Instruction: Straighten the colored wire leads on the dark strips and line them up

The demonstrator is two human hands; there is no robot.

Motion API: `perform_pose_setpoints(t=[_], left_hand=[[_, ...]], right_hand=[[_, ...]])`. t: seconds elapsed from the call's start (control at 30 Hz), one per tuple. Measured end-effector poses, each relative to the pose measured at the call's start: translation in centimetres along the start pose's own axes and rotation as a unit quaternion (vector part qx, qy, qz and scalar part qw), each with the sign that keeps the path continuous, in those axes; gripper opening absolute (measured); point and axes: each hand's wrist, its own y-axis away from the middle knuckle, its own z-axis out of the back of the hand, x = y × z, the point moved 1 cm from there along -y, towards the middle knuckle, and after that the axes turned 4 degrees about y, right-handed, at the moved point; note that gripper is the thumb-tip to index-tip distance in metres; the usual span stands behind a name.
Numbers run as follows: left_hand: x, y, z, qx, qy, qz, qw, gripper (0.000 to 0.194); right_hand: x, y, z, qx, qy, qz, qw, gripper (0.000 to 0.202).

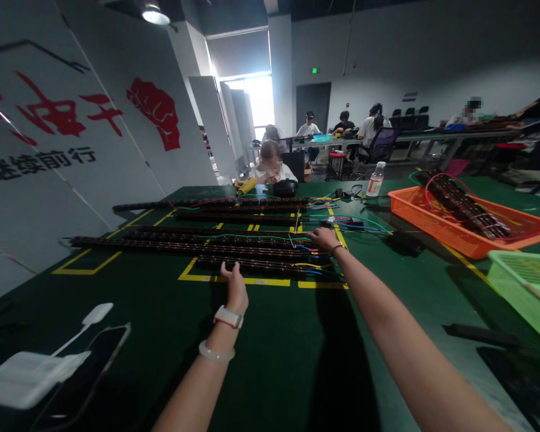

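Observation:
Several long, thin dark strips (pixel 193 246) with light dots and coloured lead wires lie side by side across the green table. My left hand (pixel 236 291) is at the near edge of the front strips, thumb and finger apart, with nothing visible between them. Over the wired right ends of the strips is my right hand (pixel 324 239), back upward, its fingers bent together and pointing left. What its fingertips hold, if anything, is hidden. Yellow and blue lead wires (pixel 312 267) lie just below that hand. A thin bent metal piece (pixel 291 240) stands to its left.
Yellow tape lines (pixel 265 282) mark the green table (pixel 279 348). On the right are an orange basket (pixel 459 243) with a dark bundle and a light green basket (pixel 522 282). A bottle (pixel 376 179) stands behind. A phone (pixel 90 375) lies front left. A person (pixel 272 165) sits opposite.

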Motion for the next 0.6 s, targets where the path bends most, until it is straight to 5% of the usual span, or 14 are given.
perform_pose_setpoints(t=[0.23,0.6], left_hand=[[0.0,-4.9,-2.9,-0.149,-0.003,-0.031,0.988,0.063],[0.7,-6.7,-3.6,-0.181,0.03,-0.026,0.983,0.072]], right_hand=[[0.1,-0.5,-0.5,0.049,-0.039,0.006,0.998,0.049],[-0.2,-0.4,-1.6,0.036,-0.073,-0.002,0.997,0.058]])
